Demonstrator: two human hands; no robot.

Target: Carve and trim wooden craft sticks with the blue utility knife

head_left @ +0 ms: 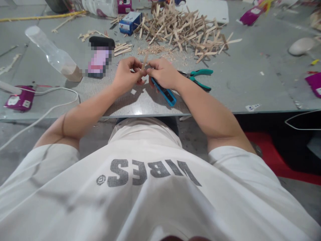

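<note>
My left hand (pixel 128 74) is closed on a thin wooden stick (pixel 145 60), which points up and away between the fingertips. Against it, my right hand (pixel 164 74) grips a blue-handled utility knife (pixel 165 93); the handle's end sticks out below the palm towards the table edge. Both sets of fingertips meet around the stick, and the blade is mostly hidden by them. Just beyond my right wrist lie pliers with green handles (pixel 202 72), partly covered by the forearm. Small wood shavings (pixel 157 50) are scattered on the table beyond my hands.
A large heap of wooden sticks (pixel 180 28) lies at the back, beside a small blue box (pixel 130 22). To the left are a phone (pixel 99 62), a clear bottle (pixel 54 55) and a white cable (pixel 54 107). The glass table's front edge (pixel 140 116) runs close to my body.
</note>
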